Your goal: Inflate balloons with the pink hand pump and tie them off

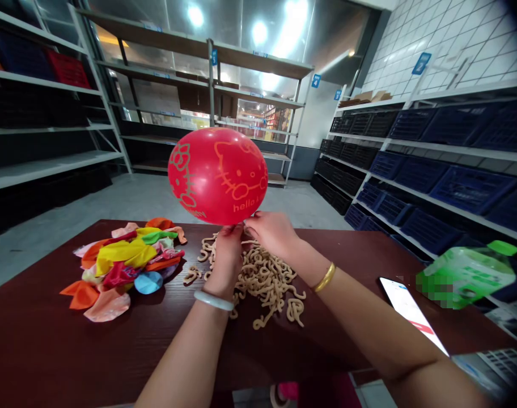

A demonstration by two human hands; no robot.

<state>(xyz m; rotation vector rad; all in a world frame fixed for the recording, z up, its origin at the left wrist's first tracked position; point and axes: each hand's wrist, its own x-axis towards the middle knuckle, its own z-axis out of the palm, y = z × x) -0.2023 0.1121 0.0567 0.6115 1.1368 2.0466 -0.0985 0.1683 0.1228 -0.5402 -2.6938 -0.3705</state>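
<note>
An inflated red balloon [218,175] with cat-face outlines and "hello" lettering stands upright above the table, its neck downward. My left hand [228,247] is closed in a pinch on the neck, just under the round body. Beside it, my right hand [274,231] has its fingers pressed together at the same neck, which they mostly hide. Beneath both hands lies a heap of beige curly strands [269,277] on the dark brown table [165,351]. Left of the heap is a pile of flat, uninflated balloons [126,255] in several colours.
A phone with a lit screen [412,314] lies at the table's right. Behind it a clear jug of green liquid [466,276] is tilted in view. Shelves with dark blue crates [473,187] line the right side, and a metal rack [211,85] stands at the back.
</note>
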